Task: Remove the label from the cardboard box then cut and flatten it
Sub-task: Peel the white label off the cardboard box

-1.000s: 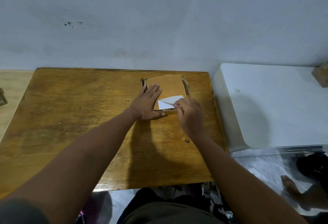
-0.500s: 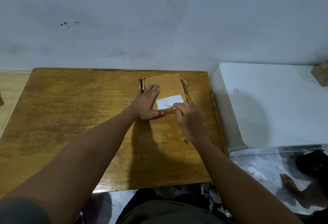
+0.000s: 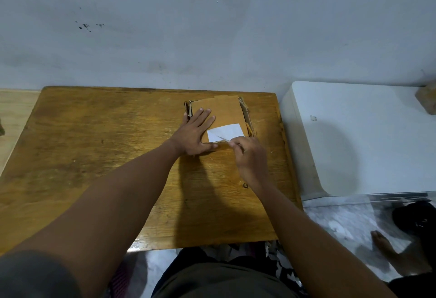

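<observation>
We've got the cardboard box [image 3: 221,118] at the table's [image 3: 94,156] far edge. Left hand [image 3: 195,132] flat on its top, fingers straight, likely pinning it. Right hand [image 3: 247,156] pinches a thin blade-like tool [image 3: 223,138] at the white label [image 3: 226,132]. Tool type unclear; box sides mostly hidden.

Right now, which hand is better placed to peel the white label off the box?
The right hand: it already pinches the label at its near corner. The left hand lies flat on the cardboard box, steadying it.
</observation>
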